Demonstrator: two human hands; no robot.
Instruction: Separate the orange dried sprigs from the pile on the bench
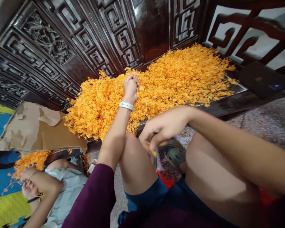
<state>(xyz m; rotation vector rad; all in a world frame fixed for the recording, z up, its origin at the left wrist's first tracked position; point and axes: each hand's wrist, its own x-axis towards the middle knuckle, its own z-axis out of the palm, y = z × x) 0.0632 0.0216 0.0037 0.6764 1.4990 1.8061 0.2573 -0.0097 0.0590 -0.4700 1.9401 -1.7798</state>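
Observation:
A long heap of thin, curly, orange stringy pieces [180, 76] lies on a low dark wooden bench. Over its middle is my left hand [130, 87], fingers curled closed, a white watch band on the wrist. What those fingers hold blends into the orange behind them. My right hand [165, 126], slightly blurred, hangs above my knees in front of the bench with its fingers bent downward. At its fingertips shows a small orange piece [154, 153], pinched between thumb and finger.
A torn cardboard sheet [35, 126] leans at the heap's left end. Beyond it, a co-worker's hands [29, 180] are at a smaller orange pile [35, 161]. A carved dark wooden backrest [154, 28] rises behind. A dark flat object [263, 77] lies on the right end.

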